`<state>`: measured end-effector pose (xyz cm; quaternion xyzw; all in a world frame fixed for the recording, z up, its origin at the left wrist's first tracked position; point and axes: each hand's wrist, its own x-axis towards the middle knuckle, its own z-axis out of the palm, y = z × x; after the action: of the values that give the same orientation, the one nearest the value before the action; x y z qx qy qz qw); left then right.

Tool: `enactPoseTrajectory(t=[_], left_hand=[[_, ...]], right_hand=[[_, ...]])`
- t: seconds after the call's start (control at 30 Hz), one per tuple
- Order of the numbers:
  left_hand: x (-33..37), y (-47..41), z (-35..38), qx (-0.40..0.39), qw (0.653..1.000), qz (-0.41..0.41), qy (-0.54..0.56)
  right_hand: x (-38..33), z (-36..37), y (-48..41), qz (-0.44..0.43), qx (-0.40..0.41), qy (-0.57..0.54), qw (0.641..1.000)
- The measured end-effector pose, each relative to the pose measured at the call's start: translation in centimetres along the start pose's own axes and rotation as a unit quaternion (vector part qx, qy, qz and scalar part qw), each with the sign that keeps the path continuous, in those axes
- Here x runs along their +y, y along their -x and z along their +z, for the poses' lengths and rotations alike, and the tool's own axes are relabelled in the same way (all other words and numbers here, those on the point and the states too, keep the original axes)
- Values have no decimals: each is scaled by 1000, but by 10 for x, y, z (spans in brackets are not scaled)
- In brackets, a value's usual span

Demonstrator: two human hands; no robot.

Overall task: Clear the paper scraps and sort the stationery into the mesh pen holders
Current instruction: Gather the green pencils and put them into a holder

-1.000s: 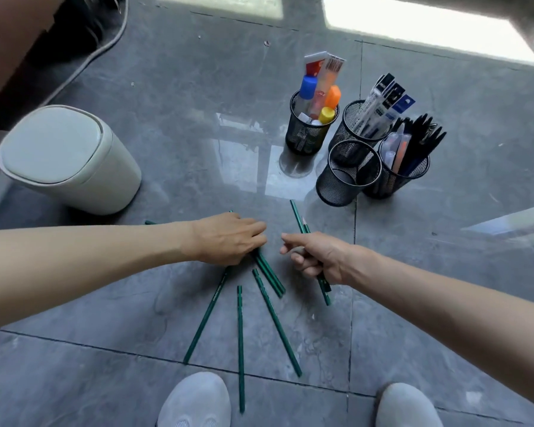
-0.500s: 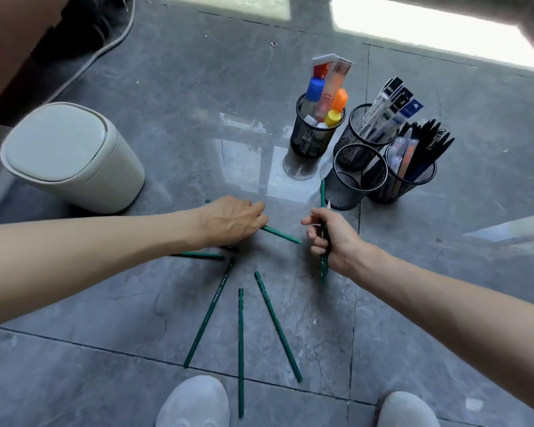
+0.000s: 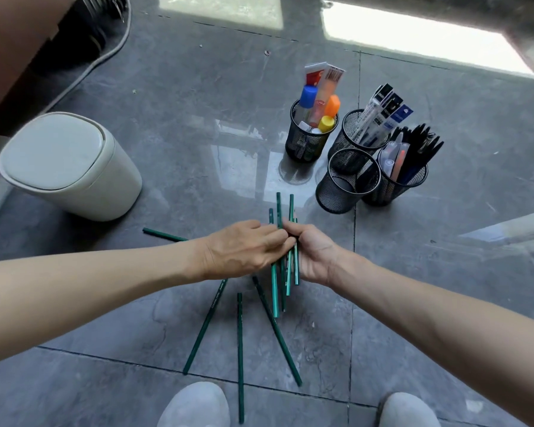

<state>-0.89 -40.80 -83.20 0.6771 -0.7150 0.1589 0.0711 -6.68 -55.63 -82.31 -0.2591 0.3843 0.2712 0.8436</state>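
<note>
Green pencils [image 3: 278, 208] bunched upright in curled right hand [image 3: 313, 254], just short of empty mesh holder [image 3: 349, 180], left hand [image 3: 244, 251] pinching same bunch, loose pencils [image 3: 240, 349] flat on floor [image 3: 198, 134] farther from holder, toward shoes [image 3: 195, 405]

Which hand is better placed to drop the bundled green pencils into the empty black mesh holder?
Right. The right hand grips the bundle of green pencils, and the empty black mesh holder stands ahead on its side. The left hand reaches in from the other side; its grip is unclear.
</note>
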Motion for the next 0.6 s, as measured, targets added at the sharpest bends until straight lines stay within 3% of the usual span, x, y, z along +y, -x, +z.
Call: enactPoseTrajectory(t=[0.43, 0.6], left_hand=[[1, 8, -6, -36, 998, -27, 47], [7, 8, -11, -35, 995, -45, 81]], right_hand=[[3, -4, -1, 13, -18, 31, 999], [6, -2, -5, 12, 67, 169, 983]])
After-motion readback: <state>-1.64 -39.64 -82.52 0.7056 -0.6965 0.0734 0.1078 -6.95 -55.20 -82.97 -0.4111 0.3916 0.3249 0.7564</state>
